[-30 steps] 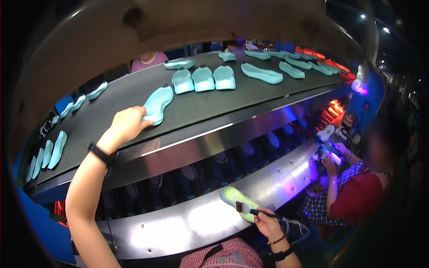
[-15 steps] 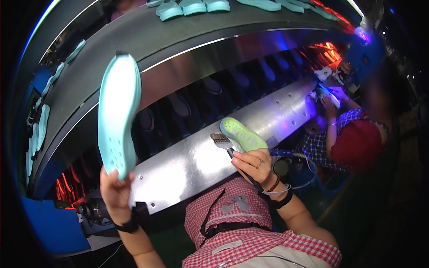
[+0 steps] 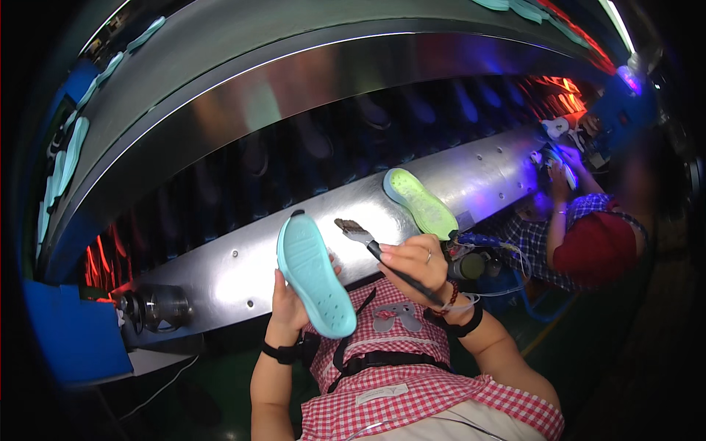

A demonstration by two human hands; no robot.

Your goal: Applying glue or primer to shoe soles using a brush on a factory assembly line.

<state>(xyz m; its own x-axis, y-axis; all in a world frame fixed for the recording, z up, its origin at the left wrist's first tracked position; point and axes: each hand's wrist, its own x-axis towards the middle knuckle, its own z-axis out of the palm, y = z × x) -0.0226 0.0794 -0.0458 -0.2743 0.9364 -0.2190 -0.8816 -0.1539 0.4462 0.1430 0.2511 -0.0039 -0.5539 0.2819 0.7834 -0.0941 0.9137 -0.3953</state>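
My left hand (image 3: 288,309) holds a light turquoise shoe sole (image 3: 315,275) upright in front of my chest, its patterned underside toward me. My right hand (image 3: 415,264) grips a dark-handled brush (image 3: 368,242), its bristle head pointing up-left and close to the sole's edge but apart from it. A second sole (image 3: 421,202), glowing yellow-green, lies on the shiny metal ledge (image 3: 220,268) just above my right hand. I wear a red and white checked apron and a black band on each wrist.
A dark conveyor belt (image 3: 220,44) curves overhead with more turquoise soles (image 3: 70,151) along its left rim. A person in a red apron (image 3: 596,242) works at the right under violet light. A blue box (image 3: 73,338) sits lower left.
My left hand took a turquoise sole off the conveyor and brought it down in front of my chest. The yellow-green sole left my right hand and now lies on the ledge; the brush stays gripped.
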